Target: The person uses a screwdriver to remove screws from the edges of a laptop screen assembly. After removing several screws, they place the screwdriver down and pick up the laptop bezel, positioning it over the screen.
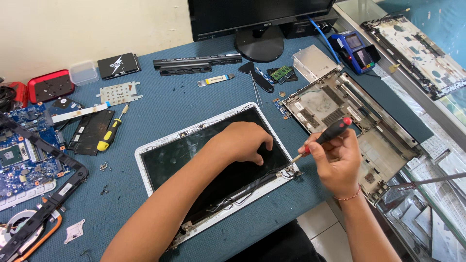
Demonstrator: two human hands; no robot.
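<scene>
Left hand (241,142) pressed flat, fingers together, steadying white-framed black laptop screen panel (194,160); right hand (335,162) clamped on red-and-black-handled screwdriver (326,137), tip at metal corner hinge (291,171).

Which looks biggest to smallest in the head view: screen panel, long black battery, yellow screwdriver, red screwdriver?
1. Screen panel.
2. Battery.
3. Yellow screwdriver and red screwdriver: look alike; the right hand partly covers the red one, so unranked.

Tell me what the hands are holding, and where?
The right hand grips a screwdriver by its red-and-black handle; the left hand holds nothing, resting on the screen.
</scene>
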